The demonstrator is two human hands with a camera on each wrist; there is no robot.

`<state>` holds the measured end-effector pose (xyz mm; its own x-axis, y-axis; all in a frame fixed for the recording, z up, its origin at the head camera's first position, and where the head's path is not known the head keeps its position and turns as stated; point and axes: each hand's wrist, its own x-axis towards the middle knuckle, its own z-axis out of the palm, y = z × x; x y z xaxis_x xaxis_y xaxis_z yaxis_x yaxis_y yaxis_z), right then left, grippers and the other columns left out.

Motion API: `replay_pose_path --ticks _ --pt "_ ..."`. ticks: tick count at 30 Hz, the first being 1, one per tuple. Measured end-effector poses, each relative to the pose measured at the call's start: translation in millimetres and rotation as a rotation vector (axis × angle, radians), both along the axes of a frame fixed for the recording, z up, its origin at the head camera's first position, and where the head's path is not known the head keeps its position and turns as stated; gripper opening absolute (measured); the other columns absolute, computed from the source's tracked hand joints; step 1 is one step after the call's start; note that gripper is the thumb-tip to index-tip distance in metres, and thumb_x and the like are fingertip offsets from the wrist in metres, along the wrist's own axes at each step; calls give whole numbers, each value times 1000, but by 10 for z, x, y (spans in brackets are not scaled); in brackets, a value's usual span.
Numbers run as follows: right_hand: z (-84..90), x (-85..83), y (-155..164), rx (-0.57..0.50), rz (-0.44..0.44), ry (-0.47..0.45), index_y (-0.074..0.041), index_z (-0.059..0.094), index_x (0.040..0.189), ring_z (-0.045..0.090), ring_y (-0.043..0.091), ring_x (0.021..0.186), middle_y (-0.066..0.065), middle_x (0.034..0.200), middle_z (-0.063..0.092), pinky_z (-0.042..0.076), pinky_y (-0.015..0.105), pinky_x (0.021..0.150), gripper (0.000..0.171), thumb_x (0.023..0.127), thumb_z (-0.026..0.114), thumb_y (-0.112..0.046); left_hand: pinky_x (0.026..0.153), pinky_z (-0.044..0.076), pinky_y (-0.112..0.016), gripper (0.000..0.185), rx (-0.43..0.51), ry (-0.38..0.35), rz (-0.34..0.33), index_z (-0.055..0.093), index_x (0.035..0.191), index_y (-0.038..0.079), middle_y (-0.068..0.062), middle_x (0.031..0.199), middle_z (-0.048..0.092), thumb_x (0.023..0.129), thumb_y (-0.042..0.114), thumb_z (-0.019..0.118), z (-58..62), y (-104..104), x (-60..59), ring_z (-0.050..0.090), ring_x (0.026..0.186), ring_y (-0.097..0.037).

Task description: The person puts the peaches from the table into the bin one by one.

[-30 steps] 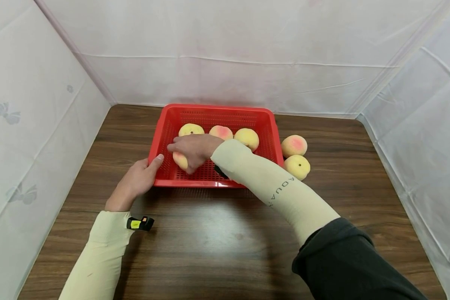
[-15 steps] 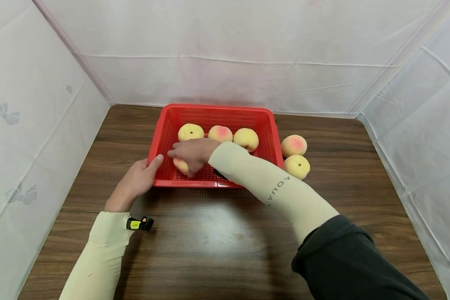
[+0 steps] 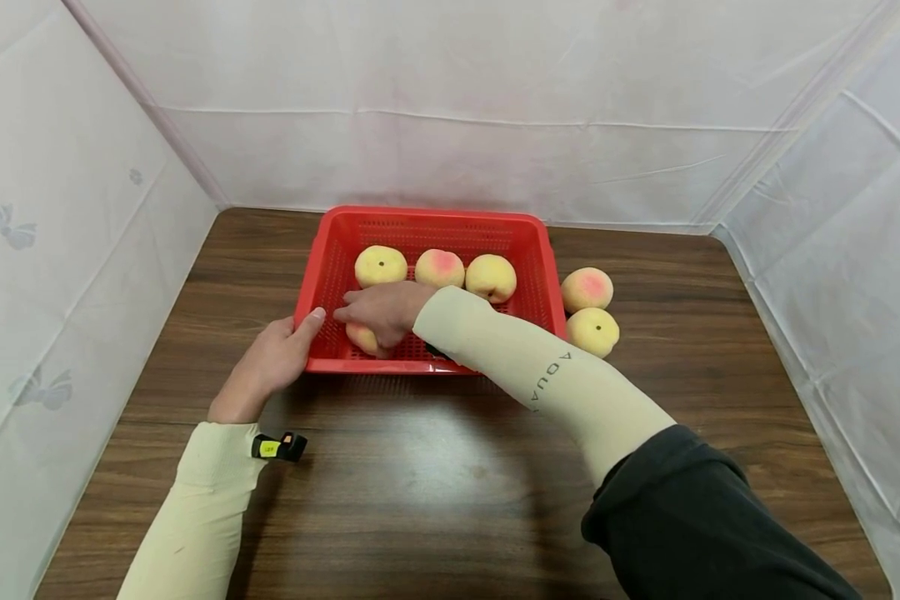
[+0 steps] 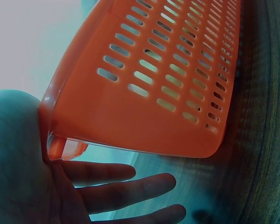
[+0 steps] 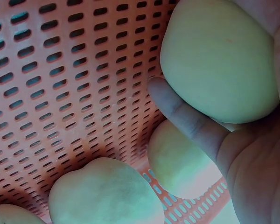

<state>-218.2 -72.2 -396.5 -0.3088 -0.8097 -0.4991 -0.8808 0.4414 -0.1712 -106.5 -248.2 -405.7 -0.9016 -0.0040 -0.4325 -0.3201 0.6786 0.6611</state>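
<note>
A red perforated plastic basket (image 3: 435,367) stands on the table near the back wall. At its front left corner my left hand (image 3: 273,360) holds the rim, thumb over the edge; the left wrist view shows the other fingers (image 4: 130,191) extended along the outside. Inside the basket, my right hand (image 3: 386,310) grips a peach (image 3: 362,337) at the front left, partly covered by the hand. Its thumb lies along the pale peach (image 5: 219,60) in the right wrist view. Behind it sit three peaches in a row: left (image 3: 380,266), middle (image 3: 439,268) and right (image 3: 491,277).
Two more peaches, one blushed (image 3: 587,290) and one yellow (image 3: 593,332), lie on the wooden table (image 3: 420,483) just outside the basket's right side. White sheeting (image 3: 450,117) encloses the table at the back, left and right. The right forearm crosses the basket's front rim.
The right hand, still on the front left peach, has shifted very slightly, and less of that peach shows. The left hand stays on the basket rim; the other peaches keep their places.
</note>
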Motion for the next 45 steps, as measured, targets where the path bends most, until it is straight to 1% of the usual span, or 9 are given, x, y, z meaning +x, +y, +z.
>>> replay_pose_path --ticks 7,16,22,27,32,38,41,43,45 --pt "-9 4 -3 9 1 16 -23 42 156 53 17 126 3 147 50 44 35 116 72 91 74 -24 66 44 -33 70 6 2 -1 56 121 1 -13 91 61 107 65 30 2 1 -6 54 76 -25" --pt "13 23 -12 39 13 35 -23 37 159 53 18 124 4 148 48 45 36 113 67 97 63 -26 65 44 -33 67 -7 0 -1 55 123 1 -14 93 61 108 62 31 12 -6 -8 55 76 -25" --pt "46 31 4 37 12 38 -22 38 158 52 18 125 4 146 49 45 35 113 69 95 66 -25 65 44 -33 68 -6 7 -3 56 122 1 -14 92 61 108 62 30 -3 -7 -16 55 76 -25" --pt "94 28 32 34 -16 31 -23 37 160 49 17 130 3 149 47 44 36 114 73 94 68 -25 66 44 -33 70 -3 5 -5 56 124 0 -14 93 62 107 64 29 -7 -7 -27 55 77 -25" --pt "146 14 75 7 -46 14 -23 35 160 48 17 134 3 152 46 44 36 115 80 91 74 -25 66 44 -33 72 -6 -3 -7 55 123 0 -15 94 61 107 65 28 -14 -10 -35 54 78 -25" --pt "284 -15 174 -14 -87 -5 -25 35 160 43 18 144 3 161 40 48 36 111 85 89 79 -33 69 46 -33 68 0 -23 -1 53 127 1 -16 101 63 107 62 31 -26 -13 -41 57 81 -25" --pt "333 -36 238 -33 -89 7 -25 40 157 47 17 140 2 157 44 48 35 111 81 88 81 -39 69 47 -33 67 -1 -15 -4 53 128 1 -16 103 64 108 61 32 -30 -12 -42 59 82 -26" --pt "348 -45 277 -53 -73 15 -25 44 153 52 16 132 1 151 47 47 34 110 78 88 82 -41 69 47 -33 66 -4 -15 -5 53 128 1 -16 103 64 108 61 32 -33 -9 -42 59 83 -26" --pt "352 -46 307 -70 -58 10 -23 46 151 53 15 129 0 147 49 47 33 110 76 87 83 -42 69 47 -33 67 -9 -15 -5 53 128 1 -16 103 65 108 61 31 -37 -4 -42 59 82 -25"
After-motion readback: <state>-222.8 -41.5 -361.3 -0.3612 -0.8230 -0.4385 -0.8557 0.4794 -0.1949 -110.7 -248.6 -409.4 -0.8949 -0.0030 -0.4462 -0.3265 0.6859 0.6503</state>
